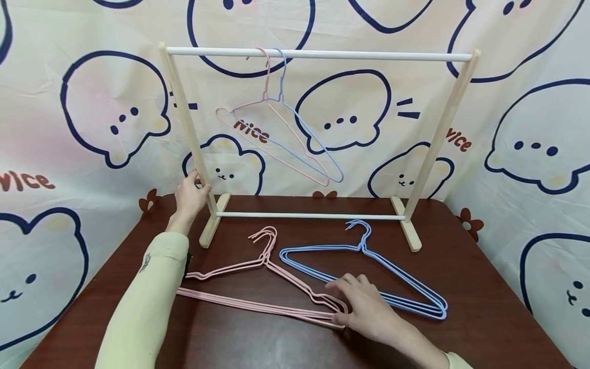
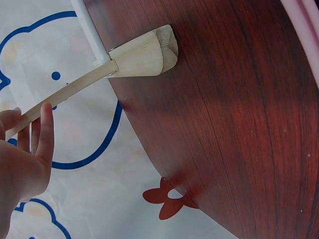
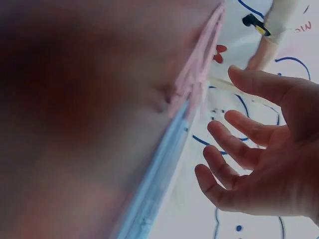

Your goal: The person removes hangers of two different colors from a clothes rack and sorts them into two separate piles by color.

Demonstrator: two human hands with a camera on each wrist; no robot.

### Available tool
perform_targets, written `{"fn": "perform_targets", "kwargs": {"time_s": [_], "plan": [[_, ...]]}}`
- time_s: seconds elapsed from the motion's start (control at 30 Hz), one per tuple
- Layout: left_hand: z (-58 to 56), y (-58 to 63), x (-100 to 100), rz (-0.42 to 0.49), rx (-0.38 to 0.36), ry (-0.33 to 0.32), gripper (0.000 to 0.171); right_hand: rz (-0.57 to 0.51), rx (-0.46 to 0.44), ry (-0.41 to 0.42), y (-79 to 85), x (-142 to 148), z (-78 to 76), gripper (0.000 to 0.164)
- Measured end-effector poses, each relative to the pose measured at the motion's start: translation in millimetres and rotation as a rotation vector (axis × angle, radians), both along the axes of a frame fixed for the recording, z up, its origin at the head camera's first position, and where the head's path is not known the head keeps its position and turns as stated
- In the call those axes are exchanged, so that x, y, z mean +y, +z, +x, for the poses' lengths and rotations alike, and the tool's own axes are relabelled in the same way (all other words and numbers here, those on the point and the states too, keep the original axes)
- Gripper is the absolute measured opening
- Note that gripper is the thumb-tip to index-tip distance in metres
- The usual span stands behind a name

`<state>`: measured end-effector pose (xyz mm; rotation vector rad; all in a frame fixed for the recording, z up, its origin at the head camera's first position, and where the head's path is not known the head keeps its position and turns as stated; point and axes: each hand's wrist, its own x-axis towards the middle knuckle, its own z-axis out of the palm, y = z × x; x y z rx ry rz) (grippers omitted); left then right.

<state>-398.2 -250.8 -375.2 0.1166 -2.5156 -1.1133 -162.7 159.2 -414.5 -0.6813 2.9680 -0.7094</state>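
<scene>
My left hand (image 1: 190, 197) grips the left post (image 1: 184, 113) of a wooden clothes rack low down, thumb and fingers around it, as the left wrist view also shows. Over the right ends of several pink hangers (image 1: 258, 306) hovers my right hand (image 1: 369, 310), its fingers relaxed and spread. In the right wrist view nothing lies between those fingers (image 3: 234, 139). Several blue hangers (image 1: 415, 306) lie stacked to the right of the pink ones, partly behind the right hand. One pink hanger (image 1: 265, 95) and one blue hanger (image 1: 281, 95) hang side by side from the rack's white top rail (image 1: 369, 55).
The rack's feet (image 1: 412, 233) stand near the back of a dark brown table (image 1: 488, 318). A white lower rail (image 1: 313, 216) joins its two sides. Behind and around the table hangs a cloth (image 1: 530, 31) printed with cartoon bears.
</scene>
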Motion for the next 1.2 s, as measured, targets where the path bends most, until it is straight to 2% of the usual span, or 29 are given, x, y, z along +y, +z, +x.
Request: {"fn": "perform_targets", "kwargs": {"time_s": [0.13, 0.3, 0.6, 0.77, 0.93, 1.07, 1.2], "plan": [[0.3, 0.9, 0.2, 0.007, 0.002, -0.015, 0.057, 0.016, 0.121, -0.043, 17.4, -3.2, -5.2, 0.049], [-0.3, -0.2, -0.5, 0.006, 0.003, -0.006, 0.057, -0.008, 0.310, -0.089, 43.3, -4.6, -19.8, 0.056], [0.5, 0.0, -0.9, -0.001, 0.003, -0.002, 0.058, -0.091, 0.639, -0.120, 80.9, -10.3, -47.1, 0.062], [0.2, 1.0, -0.4, -0.004, 0.002, 0.002, 0.058, -0.116, 0.763, -0.119, 95.8, -13.5, -66.5, 0.066], [0.2, 2.3, 0.8, -0.001, -0.003, -0.007, 0.059, -0.115, 0.803, -0.126, 106.1, -14.1, -86.6, 0.079], [0.7, 2.8, 0.6, 0.003, -0.002, -0.013, 0.058, -0.069, 0.768, -0.138, 114.7, -17.5, -98.6, 0.092], [0.9, 1.9, -0.1, -0.001, -0.001, -0.011, 0.058, -0.032, 0.751, -0.150, 121.8, -21.5, -111.2, 0.095]]}}
